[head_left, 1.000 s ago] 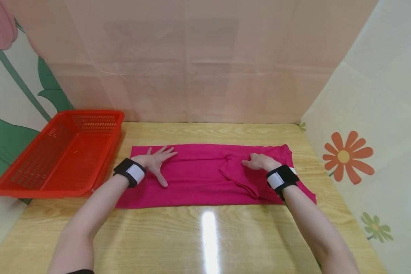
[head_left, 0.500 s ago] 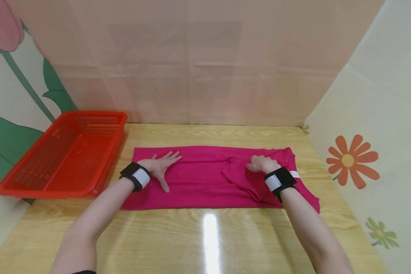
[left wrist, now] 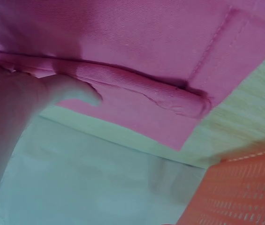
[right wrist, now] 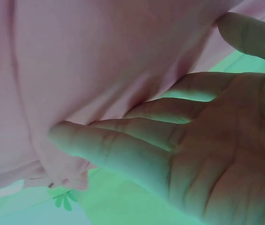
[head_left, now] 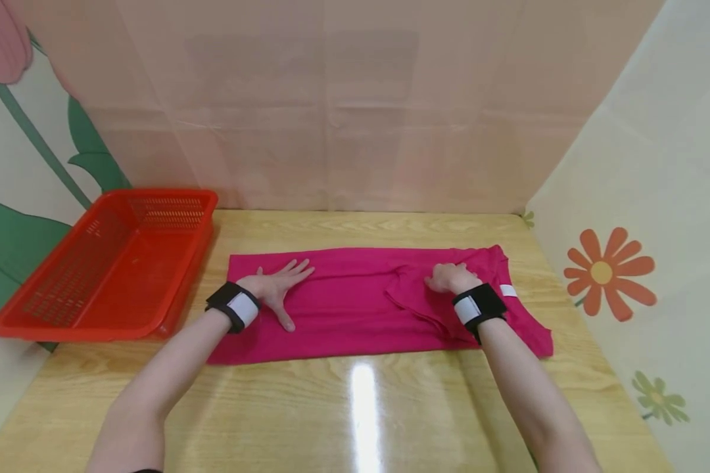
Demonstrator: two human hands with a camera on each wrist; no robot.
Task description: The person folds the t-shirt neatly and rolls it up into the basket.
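Note:
A magenta garment, likely a shirt, lies on the table in a long folded strip with lengthwise creases. My left hand rests on its left end, fingers and thumb spread wide. In the left wrist view the thumb lies beside a rolled fold near a stitched hem. At the right end, a folded-over flap sits under my right hand. The right wrist view shows that hand's fingers nearly straight, their tips pressing wrinkles into the fabric. A white label shows just right of the right wristband.
A red plastic basket with slotted sides stands at the left, close to the garment's left end. The wood-grain table ends at a pinkish covered wall behind and a flower-printed sheet on the right.
My right hand has shifted slightly left and away from me, and the garment's near right edge has moved back with it. More of the white label shows. My left hand stays spread in place.

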